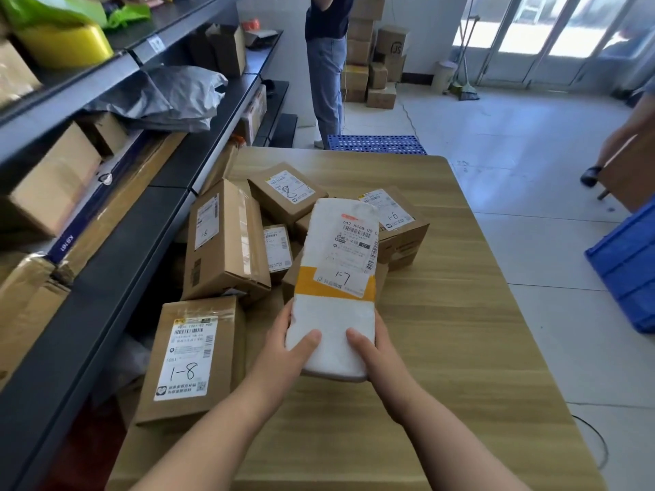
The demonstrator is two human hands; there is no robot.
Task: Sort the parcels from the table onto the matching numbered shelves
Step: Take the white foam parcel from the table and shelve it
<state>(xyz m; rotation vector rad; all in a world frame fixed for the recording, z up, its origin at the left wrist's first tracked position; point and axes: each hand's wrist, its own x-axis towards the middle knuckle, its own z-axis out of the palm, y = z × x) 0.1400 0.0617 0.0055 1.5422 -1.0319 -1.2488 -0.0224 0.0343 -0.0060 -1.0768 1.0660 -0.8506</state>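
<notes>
Both hands, left hand (289,343) and right hand (372,345), grip a white parcel (336,288) marked 1-7, thumbs on top, above a wooden table (460,313) beside brown boxes (223,242).

wooden table (460,313), cardboard parcels (223,242) piled at its left side

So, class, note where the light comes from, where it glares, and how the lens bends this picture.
Head view: daylight enters through the glass doors, blown out white; the floor below shines; shelf edges bow from the wide-angle lens; the white parcel looks sharp.
</notes>
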